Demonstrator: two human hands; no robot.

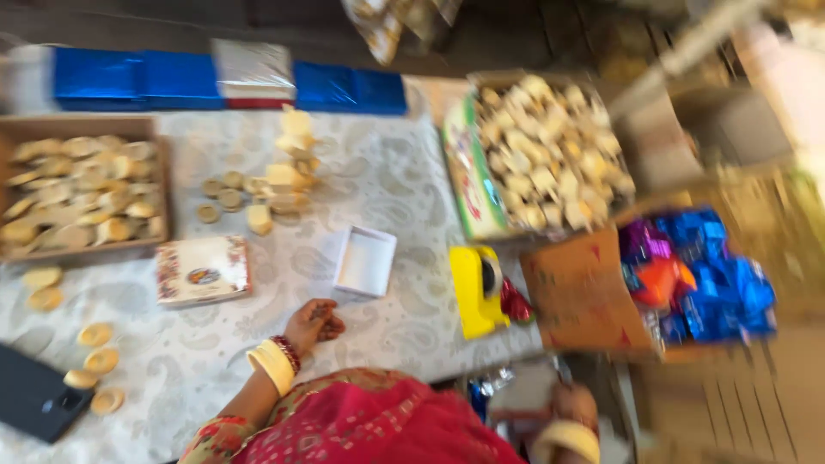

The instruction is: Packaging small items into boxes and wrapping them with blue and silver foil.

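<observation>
The view is blurred. My left hand (314, 323), with red and cream bangles at the wrist, rests on the patterned tablecloth (395, 185) with its fingers loosely curled and nothing in it. Just beyond it lie a small open white box (365, 261) and a flat patterned box lid (204, 271). My right hand (573, 406) is low beside the table's right edge, near a pale blurred object (521, 400). Whether it holds that object is unclear. A yellow tape dispenser (478, 290) stands between the two hands.
A brown tray (161, 185) of round pale discs sits at the left, with loose discs (94, 337) and a black phone (34, 397) nearer me. At the right are a carton (468, 176) of pale pieces and a cardboard box (580, 292) of shiny wrappers. Blue foil rolls (176, 79) lie at the back.
</observation>
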